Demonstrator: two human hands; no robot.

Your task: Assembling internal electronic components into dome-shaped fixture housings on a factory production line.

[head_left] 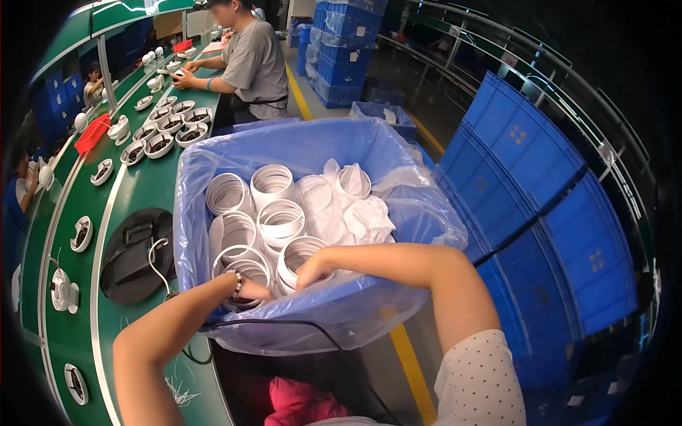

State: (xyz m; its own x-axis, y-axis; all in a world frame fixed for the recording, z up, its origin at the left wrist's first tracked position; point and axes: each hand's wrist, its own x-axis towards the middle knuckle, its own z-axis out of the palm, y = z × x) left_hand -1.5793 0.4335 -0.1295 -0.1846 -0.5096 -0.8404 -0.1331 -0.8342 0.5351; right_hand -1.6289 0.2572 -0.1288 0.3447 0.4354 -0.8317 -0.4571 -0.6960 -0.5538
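Observation:
A blue crate (241, 140) lined with clear plastic stands in front of me. Inside it, several stacks of white plastic rings (272, 183) stand side by side, with crumpled white wrapping (368, 220) to their right. My left hand (253, 289), with a beaded bracelet at the wrist, reaches down by the near left ring stack (243, 260); its fingers are mostly hidden. At the near middle ring stack (302, 250), my right hand (314, 268) is curled over the rim, its fingertips out of sight inside.
Left runs a green conveyor (131, 202) carrying white housings (158, 145), a red tray (92, 133) and a black bag-like item (138, 254) with a white cable. A co-worker (256, 64) works farther along. Blue crates are stacked right (511, 149) and behind (344, 53). A black cable (284, 321) crosses the crate's near side.

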